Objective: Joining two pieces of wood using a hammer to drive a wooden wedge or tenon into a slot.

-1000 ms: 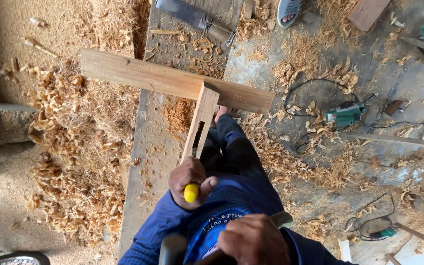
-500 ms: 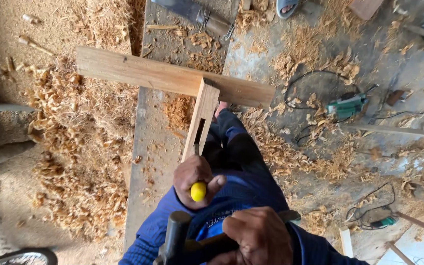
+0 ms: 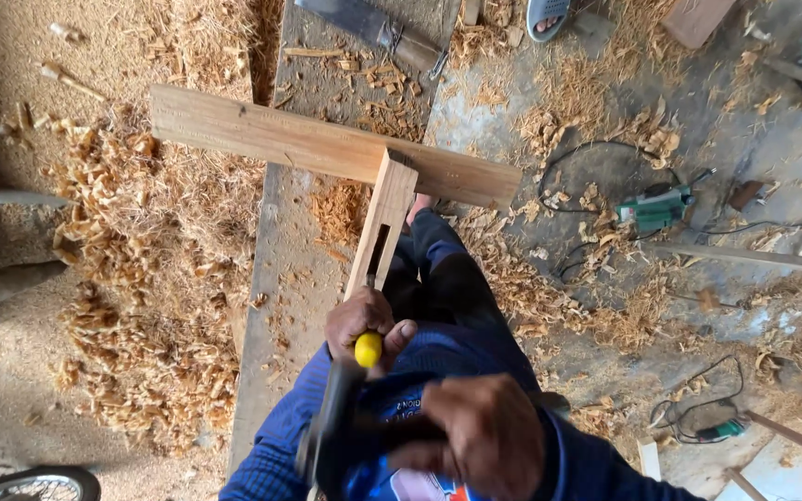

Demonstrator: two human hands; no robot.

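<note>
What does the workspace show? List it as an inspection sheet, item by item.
Surface: long plank bench, strewn with shavings.
Job's things: slotted wooden piece propped on a cross board; yellow-handled chisel at the slot; dark mallet.
Clutter: wood shavings, hand saw.
Hands: left hand grips the chisel; right hand grips the mallet.
Cables: black cord by a green power tool.
Surroundings: dusty floor, sandal, wheel.
</note>
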